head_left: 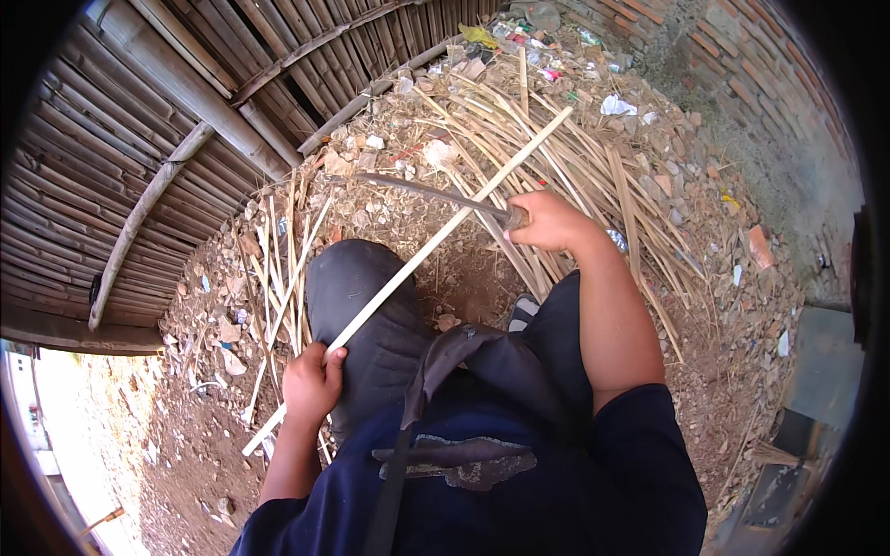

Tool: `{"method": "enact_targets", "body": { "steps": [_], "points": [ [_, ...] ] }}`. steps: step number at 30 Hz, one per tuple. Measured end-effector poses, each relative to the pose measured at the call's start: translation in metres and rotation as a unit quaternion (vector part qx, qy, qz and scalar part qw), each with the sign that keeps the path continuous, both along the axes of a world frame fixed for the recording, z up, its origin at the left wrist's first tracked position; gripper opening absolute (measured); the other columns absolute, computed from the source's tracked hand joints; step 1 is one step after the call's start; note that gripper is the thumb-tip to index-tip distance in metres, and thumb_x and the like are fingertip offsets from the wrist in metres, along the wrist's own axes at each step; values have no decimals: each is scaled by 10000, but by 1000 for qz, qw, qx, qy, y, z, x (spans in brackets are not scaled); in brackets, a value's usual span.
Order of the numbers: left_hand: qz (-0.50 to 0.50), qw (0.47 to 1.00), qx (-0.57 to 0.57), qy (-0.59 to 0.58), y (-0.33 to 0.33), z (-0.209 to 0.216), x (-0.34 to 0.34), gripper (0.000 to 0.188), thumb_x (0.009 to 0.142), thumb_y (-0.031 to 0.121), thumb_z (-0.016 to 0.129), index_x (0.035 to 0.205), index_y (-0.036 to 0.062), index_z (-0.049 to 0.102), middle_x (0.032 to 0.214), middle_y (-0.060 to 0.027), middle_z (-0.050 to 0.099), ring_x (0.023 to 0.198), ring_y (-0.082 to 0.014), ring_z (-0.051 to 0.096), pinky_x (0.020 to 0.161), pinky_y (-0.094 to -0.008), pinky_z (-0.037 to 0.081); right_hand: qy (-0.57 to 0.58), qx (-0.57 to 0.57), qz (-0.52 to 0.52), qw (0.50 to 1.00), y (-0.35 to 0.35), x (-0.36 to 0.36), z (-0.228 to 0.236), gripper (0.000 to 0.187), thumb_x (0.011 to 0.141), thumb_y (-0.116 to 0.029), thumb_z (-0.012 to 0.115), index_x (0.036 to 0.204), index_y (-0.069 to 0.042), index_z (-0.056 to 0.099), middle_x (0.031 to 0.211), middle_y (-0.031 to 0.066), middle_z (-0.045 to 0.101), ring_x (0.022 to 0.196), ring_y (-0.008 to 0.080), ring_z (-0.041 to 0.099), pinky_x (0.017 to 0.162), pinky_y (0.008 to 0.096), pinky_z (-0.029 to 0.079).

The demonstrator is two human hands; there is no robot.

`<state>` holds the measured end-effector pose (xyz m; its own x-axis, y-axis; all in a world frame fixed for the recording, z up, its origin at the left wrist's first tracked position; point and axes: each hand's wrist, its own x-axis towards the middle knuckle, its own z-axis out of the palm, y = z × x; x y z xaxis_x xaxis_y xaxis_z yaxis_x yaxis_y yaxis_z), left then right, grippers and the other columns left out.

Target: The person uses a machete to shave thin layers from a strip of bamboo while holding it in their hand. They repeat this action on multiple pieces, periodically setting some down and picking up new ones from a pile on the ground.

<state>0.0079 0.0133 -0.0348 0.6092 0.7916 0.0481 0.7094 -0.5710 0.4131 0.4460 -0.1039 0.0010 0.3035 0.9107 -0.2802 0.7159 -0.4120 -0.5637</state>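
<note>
A long pale bamboo strip (422, 253) slants from lower left to upper right across my bent left knee. My left hand (313, 382) is closed round it near its lower end. In my right hand (553, 222) is the short handle of a machete (408, 184), whose dark blade points left and crosses the strip near its upper part. Whether the edge touches the strip I cannot tell. Beyond the right hand lies a big heap of split bamboo strips (565, 153). A smaller bunch of strips (295, 264) rests on the ground left of my knee.
A bamboo slat wall (102, 204) with thick poles rises on the left. At the right stands a brick wall (769, 74). Rubble and scraps of litter (616, 106) cover the dirt ground (199, 454). A loose brick (760, 246) lies near the right wall.
</note>
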Motion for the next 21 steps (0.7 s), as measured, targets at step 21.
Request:
{"method": "enact_targets", "body": {
  "steps": [21],
  "points": [
    [-1,1000,-22,-14,3,1,-1,453,962,359,719,721,35,512,608,-193,581,572,-435,601,545,-497,460,-50,-20,75,996,0,-18,15,388,806,-294,800,1097,-50,718,914,233,700,913,422,673,814,464,527]
  ]
}}
